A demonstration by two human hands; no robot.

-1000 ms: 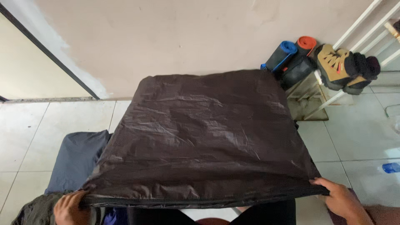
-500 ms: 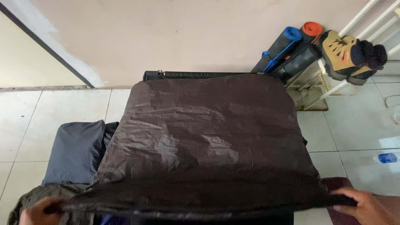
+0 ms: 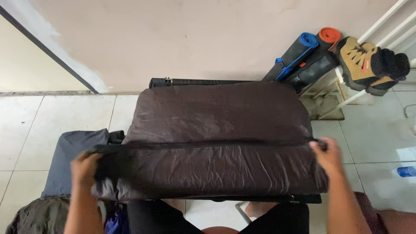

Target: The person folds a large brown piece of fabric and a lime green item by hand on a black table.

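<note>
A dark brown sheet of thin, glossy fabric [image 3: 216, 143] lies spread over a low black-framed table [image 3: 190, 81], covering nearly its whole top. The cloth is finely crinkled and catches the light in pale streaks. Its near edge is folded over toward the far side, forming a straight horizontal fold line across the middle and a doubled band along the near side; the far corners are rounded and hang slightly past the frame.

The left hand [image 3: 86, 168] grips the left end of the folded edge, fingers curled closed around the cloth. The right hand [image 3: 328, 155] holds the right end of the same edge, fingers pinched shut over a small bunch of fabric. Both forearms reach in from the lower border, with the person's dark-clad knees beneath the table's near side.

To the left of the table, on the pale tiled floor [image 3: 26, 130], lies a grey-blue folded cloth [image 3: 71, 160], with an olive garment [image 3: 37, 216] nearer the lower left corner. At upper right, rolled mats [image 3: 303, 54] in black with blue and orange ends lean against the beige wall [image 3: 195, 34], beside a tan boot [image 3: 362, 60] on a white rack [image 3: 342, 97]. A blue cap-like object [image 3: 406, 171] lies at the right edge.
</note>
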